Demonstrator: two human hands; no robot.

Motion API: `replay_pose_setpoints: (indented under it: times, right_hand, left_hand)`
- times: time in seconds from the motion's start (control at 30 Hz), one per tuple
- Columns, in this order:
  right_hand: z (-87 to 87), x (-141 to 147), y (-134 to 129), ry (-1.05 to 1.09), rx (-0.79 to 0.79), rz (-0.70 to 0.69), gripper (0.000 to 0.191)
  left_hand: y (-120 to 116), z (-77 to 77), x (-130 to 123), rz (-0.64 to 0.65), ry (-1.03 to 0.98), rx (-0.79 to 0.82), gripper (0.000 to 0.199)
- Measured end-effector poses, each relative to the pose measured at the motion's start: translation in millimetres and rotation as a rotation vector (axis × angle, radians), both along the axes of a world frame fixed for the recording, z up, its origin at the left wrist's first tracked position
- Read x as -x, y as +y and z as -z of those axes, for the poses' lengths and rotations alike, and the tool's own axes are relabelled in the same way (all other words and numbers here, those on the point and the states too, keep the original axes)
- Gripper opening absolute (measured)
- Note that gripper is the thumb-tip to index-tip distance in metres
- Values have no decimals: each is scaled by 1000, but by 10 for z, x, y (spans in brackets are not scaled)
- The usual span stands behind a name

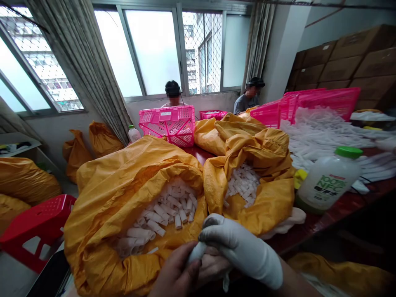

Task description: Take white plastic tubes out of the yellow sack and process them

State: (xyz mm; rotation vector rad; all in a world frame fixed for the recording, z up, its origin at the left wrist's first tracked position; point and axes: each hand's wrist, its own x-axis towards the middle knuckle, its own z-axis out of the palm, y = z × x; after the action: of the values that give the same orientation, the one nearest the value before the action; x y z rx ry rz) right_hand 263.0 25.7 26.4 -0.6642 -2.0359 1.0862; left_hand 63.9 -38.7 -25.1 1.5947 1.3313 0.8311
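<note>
Between my hands is a small, whitish tube-shaped piece [197, 251], slightly blurred. My left hand [177, 268], bare, pinches its lower end between thumb and fingers. My right hand [241, 249] wears a white glove with dark smudged fingertips, and its fingers close over the upper end. Under the gloved hand some white material hangs down, partly hidden. Just beyond my hands, an orange woven sack [123, 177] lies open with many short white tubes [167, 206] inside. A second orange sack [272, 189], to the right, holds smaller white pieces [243, 183].
A green-capped plastic bottle [332, 177] stands at the right on the dark red table [328, 225]. Behind it lies a heap of white pieces [321, 132] by pink crates [328, 99]. Another pink crate [167, 123] stands ahead. A red stool [40, 227] is at left. Two people sit across.
</note>
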Motion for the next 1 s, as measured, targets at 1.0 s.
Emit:
replay_pose_setpoints:
  times: [1.0]
  right_hand:
    - [932, -1266, -598, 222, 250, 1141, 27]
  left_hand:
    - [417, -501, 44, -65, 724, -331, 34]
